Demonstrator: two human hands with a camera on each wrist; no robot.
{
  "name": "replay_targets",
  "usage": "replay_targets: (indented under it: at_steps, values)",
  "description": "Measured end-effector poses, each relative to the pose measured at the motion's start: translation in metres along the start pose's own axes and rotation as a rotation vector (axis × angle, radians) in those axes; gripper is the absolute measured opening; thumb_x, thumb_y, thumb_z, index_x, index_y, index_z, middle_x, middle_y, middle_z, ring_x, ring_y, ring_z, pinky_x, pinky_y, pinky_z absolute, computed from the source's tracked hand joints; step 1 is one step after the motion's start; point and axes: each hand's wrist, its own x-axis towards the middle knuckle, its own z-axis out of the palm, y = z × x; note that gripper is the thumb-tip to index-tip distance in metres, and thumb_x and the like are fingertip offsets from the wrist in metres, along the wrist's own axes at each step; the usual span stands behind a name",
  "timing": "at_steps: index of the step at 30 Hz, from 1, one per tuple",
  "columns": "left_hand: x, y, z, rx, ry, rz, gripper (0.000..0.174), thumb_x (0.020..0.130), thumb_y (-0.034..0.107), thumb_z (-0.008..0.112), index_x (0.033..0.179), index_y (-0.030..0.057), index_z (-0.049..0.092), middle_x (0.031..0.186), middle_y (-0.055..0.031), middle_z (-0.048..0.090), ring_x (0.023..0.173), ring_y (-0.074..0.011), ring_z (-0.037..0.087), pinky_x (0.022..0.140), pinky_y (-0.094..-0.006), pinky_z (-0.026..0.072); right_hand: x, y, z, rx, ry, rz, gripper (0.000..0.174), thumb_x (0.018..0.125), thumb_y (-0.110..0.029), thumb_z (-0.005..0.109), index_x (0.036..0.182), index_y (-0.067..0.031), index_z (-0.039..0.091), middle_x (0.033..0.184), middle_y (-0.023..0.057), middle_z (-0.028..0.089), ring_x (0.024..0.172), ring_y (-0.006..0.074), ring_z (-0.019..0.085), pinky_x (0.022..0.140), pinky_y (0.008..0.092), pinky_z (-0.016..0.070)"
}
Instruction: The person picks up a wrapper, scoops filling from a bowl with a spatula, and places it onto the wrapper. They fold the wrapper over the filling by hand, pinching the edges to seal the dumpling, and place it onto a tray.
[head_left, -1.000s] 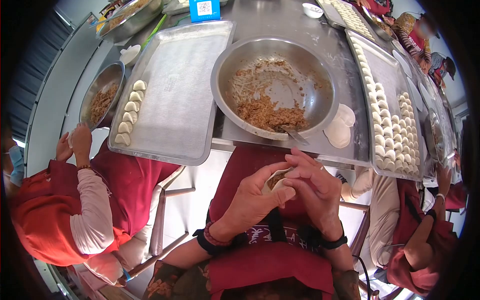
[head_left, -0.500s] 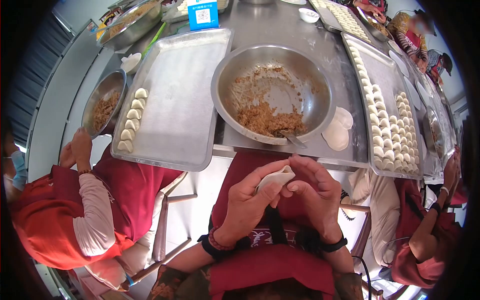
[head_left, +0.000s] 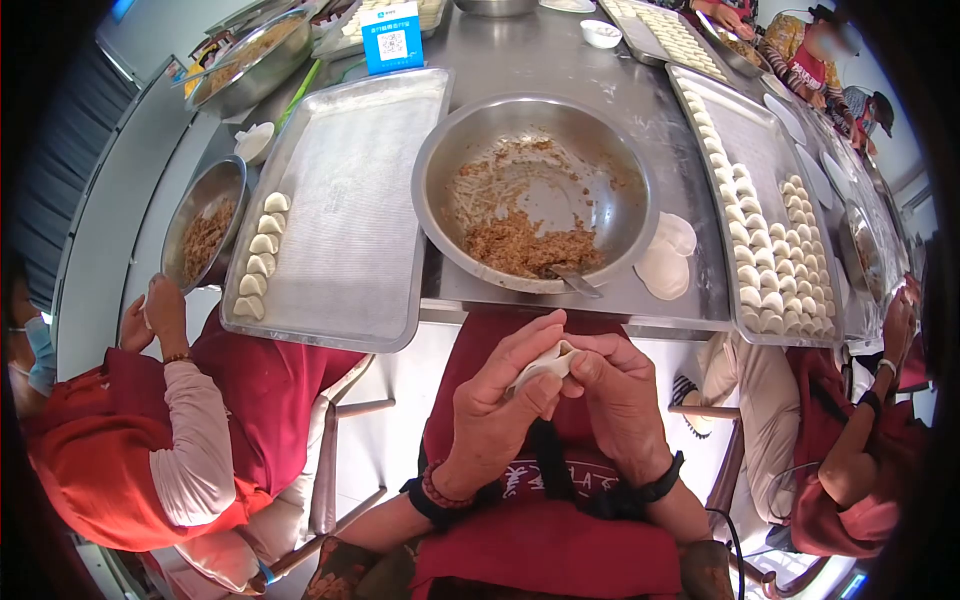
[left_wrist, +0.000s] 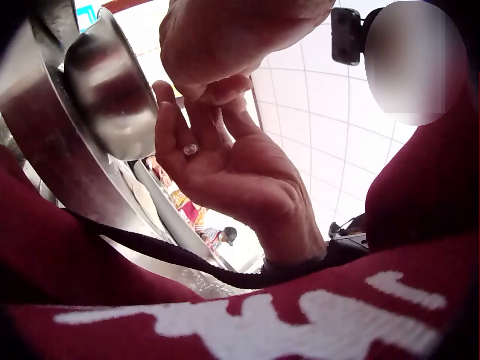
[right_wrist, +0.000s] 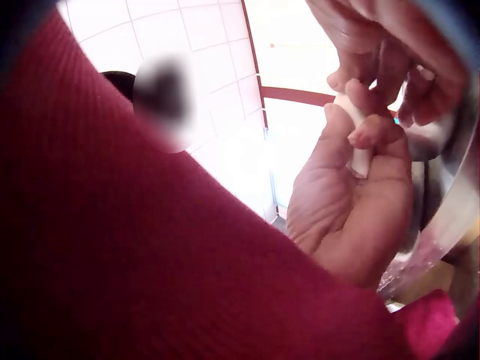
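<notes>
In the head view a folded dumpling point(head_left: 545, 368) is held between both hands over the lap, below the table edge. My left hand point(head_left: 497, 400) curls round it, thumb along its near side. My right hand point(head_left: 618, 400) pinches its right end between thumb and fingers. The right wrist view shows the pale dough point(right_wrist: 361, 157) in the left hand point(right_wrist: 352, 199), with the right hand point(right_wrist: 394, 56) above. In the left wrist view the right hand point(left_wrist: 232, 165) meets the left hand point(left_wrist: 240, 37); the dumpling is hidden there.
A steel bowl point(head_left: 640, 215) of filling with a spoon point(head_left: 580, 284) stands ahead. Wrappers point(head_left: 662, 270) lie right of it. A tray point(head_left: 340, 200) with several dumplings is left, a fuller tray point(head_left: 765, 125) right. People sit on both sides.
The wrapper, open with filling showing earlier, is now folded over. The right fingers have come in from spread to pinching the dumpling's edge.
</notes>
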Motion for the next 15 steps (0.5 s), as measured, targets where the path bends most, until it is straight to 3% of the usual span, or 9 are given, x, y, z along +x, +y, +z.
replay_targets:
  at_steps: [8, 11, 15]
  values:
    - [0.001, 0.003, 0.002, 0.006, -0.008, -0.01, 0.039, 0.098, 0.001, 0.057, 0.137, -0.0008, 0.054, 0.149, -0.0139, 0.044, 0.094, -0.008, 0.061, 0.07, -0.0214, 0.05, 0.0, 0.004, 0.0, -0.09, 0.005, -0.115, 0.012, 0.094, -0.002, 0.065, 0.105, 0.0023, 0.066, 0.094, 0.0107, 0.068, 0.075, 0.0127, 0.059, 0.068, 0.0278, 0.0534]
    - [0.0, 0.003, 0.002, 0.038, 0.011, -0.007, 0.04, 0.098, 0.007, 0.059, 0.137, -0.0001, 0.055, 0.147, -0.0188, 0.045, 0.089, -0.012, 0.06, 0.067, -0.0232, 0.0492, 0.001, -0.003, 0.004, -0.082, -0.021, -0.097, 0.012, 0.093, -0.001, 0.065, 0.105, 0.0023, 0.065, 0.095, 0.0115, 0.068, 0.076, 0.0134, 0.061, 0.068, 0.0288, 0.0542]
    - [0.0, 0.002, 0.001, 0.042, -0.013, -0.008, 0.04, 0.097, 0.004, 0.059, 0.137, -0.0001, 0.055, 0.148, -0.0165, 0.045, 0.087, -0.0101, 0.058, 0.069, -0.0226, 0.0494, 0.001, -0.004, -0.001, -0.073, -0.077, -0.082, 0.011, 0.091, 0.001, 0.067, 0.102, 0.0024, 0.065, 0.098, 0.0128, 0.069, 0.078, 0.0137, 0.062, 0.07, 0.029, 0.0548]
